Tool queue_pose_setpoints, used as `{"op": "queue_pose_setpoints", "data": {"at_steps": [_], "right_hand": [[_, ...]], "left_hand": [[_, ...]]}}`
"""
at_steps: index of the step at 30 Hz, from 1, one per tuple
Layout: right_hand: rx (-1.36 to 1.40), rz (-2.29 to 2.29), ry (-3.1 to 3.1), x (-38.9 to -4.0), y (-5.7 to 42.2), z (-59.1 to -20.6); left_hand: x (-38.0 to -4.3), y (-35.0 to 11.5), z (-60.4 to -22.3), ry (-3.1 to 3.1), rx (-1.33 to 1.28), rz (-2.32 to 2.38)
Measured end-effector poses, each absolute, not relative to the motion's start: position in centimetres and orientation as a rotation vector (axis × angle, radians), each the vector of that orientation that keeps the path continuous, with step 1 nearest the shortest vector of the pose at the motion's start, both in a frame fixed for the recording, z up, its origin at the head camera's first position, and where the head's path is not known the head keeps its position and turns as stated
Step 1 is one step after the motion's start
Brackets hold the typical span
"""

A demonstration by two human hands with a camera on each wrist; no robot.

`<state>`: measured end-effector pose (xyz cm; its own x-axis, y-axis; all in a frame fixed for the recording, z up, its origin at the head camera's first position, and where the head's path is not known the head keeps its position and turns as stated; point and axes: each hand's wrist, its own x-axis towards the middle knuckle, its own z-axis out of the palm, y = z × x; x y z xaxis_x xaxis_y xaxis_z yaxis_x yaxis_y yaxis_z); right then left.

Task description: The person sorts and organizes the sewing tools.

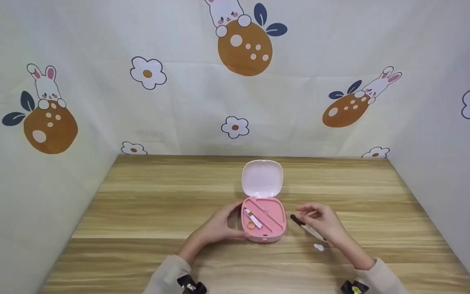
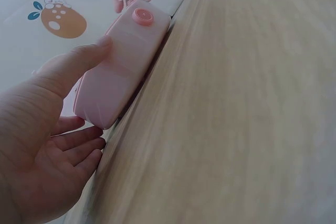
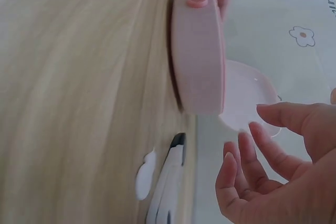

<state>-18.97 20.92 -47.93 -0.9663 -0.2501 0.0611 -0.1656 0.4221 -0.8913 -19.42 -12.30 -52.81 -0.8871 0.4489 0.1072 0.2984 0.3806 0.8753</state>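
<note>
My left hand (image 1: 217, 225) holds the left side of a pink box (image 1: 273, 208), thumb at its front corner and fingers along the side. The box's pale lid (image 1: 262, 178) stands raised at the back. In its left compartment lie a small white patterned strip-like item (image 1: 254, 220) and a yellowish ring (image 1: 248, 226). My right hand (image 3: 294, 166) hovers right of the box, fingers loosely bent with nothing between them. Below it on the table lies a slim white tool (image 3: 168, 187) with a dark end, partly hidden by the hand in the head view.
A small white cloud-shaped piece (image 1: 319, 247) lies beside the slim tool. The wood-grain table (image 1: 145, 212) meets a pale printed cloth (image 1: 190, 102) at its back and sides. A pink round catch (image 2: 143, 17) sticks out from the box front.
</note>
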Motion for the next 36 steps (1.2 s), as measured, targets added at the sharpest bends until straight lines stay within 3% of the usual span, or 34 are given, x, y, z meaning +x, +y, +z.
{"op": "queue_pose_setpoints", "data": {"at_steps": [36], "right_hand": [[-0.477, -1.494, 2.535, -19.5, 23.8, -50.7]], "left_hand": [[-19.5, -12.3, -52.9, 2.462, 0.684, 1.545]]}}
